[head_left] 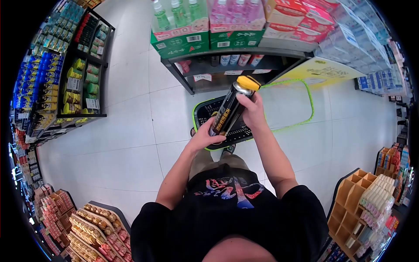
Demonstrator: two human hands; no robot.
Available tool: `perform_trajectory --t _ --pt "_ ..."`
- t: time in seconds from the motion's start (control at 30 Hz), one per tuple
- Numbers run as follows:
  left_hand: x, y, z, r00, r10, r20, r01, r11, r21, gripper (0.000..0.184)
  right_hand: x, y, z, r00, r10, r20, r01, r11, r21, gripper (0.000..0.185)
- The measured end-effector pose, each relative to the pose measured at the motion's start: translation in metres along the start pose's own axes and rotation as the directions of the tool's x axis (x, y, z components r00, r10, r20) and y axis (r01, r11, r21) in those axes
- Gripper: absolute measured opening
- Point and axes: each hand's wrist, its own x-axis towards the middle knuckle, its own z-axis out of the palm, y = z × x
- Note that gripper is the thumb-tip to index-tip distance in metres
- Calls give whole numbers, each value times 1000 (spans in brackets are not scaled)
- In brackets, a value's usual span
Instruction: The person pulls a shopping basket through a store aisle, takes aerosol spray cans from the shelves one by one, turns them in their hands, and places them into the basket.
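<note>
I see the can [226,111] tilted above the basket [194,114], the left hand [204,136] wrapped partway round its near end, the right hand [253,110] its far end; gripping both evenly should steady it.

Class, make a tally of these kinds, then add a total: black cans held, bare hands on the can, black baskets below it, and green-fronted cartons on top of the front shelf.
Black can: 1
Hands, left hand and right hand: 2
Black basket: 1
Green-fronted cartons: 2
Total: 6
</note>
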Motion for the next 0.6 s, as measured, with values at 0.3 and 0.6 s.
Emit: perform_trajectory --t 0.3,0.6 --pt "4 77 103 976 178 123 -110 898 -427 77 -40 -92 -33 941 -77 329 -55 926 374 69" --pt "-1 125 134 897 407 -171 -411 911 9 69 -89 -106 6 959 -238 156 234 971 43 53"
